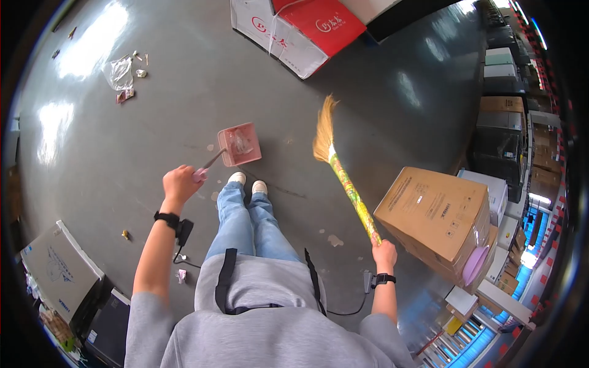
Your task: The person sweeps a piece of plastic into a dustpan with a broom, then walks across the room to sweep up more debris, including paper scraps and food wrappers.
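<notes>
My left hand [179, 185] is closed round the handle of a pink dustpan [228, 161], whose pan is in front of my feet. Some clear plastic litter [241, 142] lies inside the pan. On the other side, my right hand [384, 255] grips a broom [351, 191] by the end of its yellow-green patterned handle. The broom's straw bristles point forward, to the right of the dustpan and apart from it.
A crumpled plastic bag [120, 75] and small scraps lie on the grey floor at the far left. A red and white carton [294, 30] is ahead. Cardboard boxes [434, 208] stand close on my right, a grey case [61, 270] on my left. More litter [181, 276] lies beside me.
</notes>
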### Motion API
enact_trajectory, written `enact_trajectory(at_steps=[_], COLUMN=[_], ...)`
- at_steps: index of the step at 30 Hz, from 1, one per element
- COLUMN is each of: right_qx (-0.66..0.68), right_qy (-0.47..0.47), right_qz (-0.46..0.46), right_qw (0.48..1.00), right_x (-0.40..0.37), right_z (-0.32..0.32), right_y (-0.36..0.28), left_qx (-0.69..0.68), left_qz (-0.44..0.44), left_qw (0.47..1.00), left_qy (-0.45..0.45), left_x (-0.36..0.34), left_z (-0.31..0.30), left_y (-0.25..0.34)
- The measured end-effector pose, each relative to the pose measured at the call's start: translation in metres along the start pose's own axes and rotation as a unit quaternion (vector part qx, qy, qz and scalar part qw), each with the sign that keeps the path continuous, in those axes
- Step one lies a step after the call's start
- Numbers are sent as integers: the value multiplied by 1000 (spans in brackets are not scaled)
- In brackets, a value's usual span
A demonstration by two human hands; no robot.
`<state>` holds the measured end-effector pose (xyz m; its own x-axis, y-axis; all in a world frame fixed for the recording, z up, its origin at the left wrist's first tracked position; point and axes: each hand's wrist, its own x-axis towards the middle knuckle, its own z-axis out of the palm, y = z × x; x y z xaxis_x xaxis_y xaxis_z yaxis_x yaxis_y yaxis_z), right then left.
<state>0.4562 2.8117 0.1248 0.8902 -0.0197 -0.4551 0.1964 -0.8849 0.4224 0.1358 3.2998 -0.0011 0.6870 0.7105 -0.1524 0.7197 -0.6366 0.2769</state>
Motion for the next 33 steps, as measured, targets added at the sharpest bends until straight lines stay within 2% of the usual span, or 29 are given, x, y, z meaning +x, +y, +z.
enact_trajectory(at_steps=[6,8,10,11,12,14,17,20,21,25,28,31,33], right_qx=[4,34,133,226,412,527,623,574,567,461,385,321,314], right_qy=[-34,-91,-216,-278,-351,-415,-377,-288,-286,-264,-274,-300,-316], right_qz=[18,-16,28,34,68,180,127,70,65,-2,-28,-102,-104], right_qw=[999,995,967,933,838,719,673,763,770,847,881,892,889], right_x=[25,48,54,58,53,47,40,18,17,3,-30,-62,-78], right_z=[5,40,53,67,76,88,99,74,74,83,66,50,48], right_y=[-38,-48,-79,-86,-95,-125,-151,-183,-186,-193,-207,-214,-214], left_qx=[29,47,39,35,40,49,49,51,53,42,30,33,33], left_qz=[30,14,7,3,5,7,10,8,9,24,43,51,51], left_qw=[998,996,995,995,994,994,994,995,994,997,998,998,998], left_qy=[-54,-78,-94,-97,-98,-100,-99,-91,-90,-64,-29,-13,-4], left_x=[56,71,80,84,86,86,81,79,80,82,79,80,79], left_z=[30,32,29,27,26,25,26,33,32,32,39,45,47], left_y=[31,48,59,60,58,53,49,52,54,57,50,50,52])
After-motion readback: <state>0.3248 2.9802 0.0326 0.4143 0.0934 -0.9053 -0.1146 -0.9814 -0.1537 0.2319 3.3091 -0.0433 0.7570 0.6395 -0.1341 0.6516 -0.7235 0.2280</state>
